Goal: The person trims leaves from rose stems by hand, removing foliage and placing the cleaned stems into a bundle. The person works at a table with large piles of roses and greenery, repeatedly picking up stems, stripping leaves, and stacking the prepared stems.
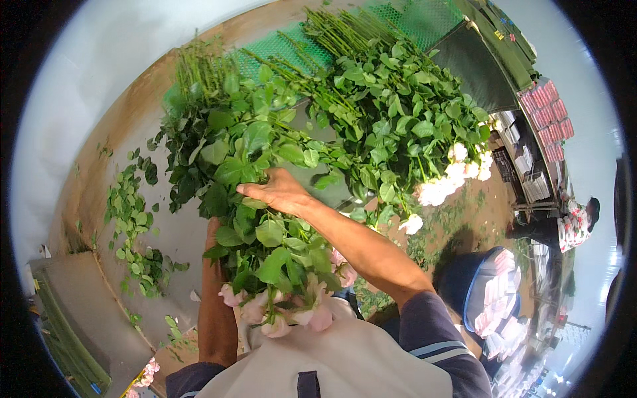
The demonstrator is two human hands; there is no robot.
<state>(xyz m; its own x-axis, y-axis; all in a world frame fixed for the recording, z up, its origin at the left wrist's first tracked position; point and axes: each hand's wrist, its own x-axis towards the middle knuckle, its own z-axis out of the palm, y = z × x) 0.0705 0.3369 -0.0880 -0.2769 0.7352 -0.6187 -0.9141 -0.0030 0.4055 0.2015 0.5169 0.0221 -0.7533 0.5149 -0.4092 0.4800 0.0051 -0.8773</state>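
Note:
A bunch of pale pink roses (272, 255) lies against my front, blossoms toward me and long leafy stems pointing away. My right hand (282, 192) is closed over the stems and leaves at the middle of the bunch, thumb pointing left. On the bunch's left side my left hand (213, 229) grips it from below; leaves hide most of its fingers. Beyond my hands, the cut stem ends (202, 69) rest over green mesh (265, 56). To the right lies a larger heap of leafy roses (398, 113) with whitish-pink blossoms at its near right end.
Loose leaves (136, 225) are scattered over the grey table (176, 245) at left. A blue-rimmed bin (474, 285) with pale pink wrapping stands at right. Farther right are shelves with stacked papers (527, 169), pink packs (547, 119), and another person (574, 222).

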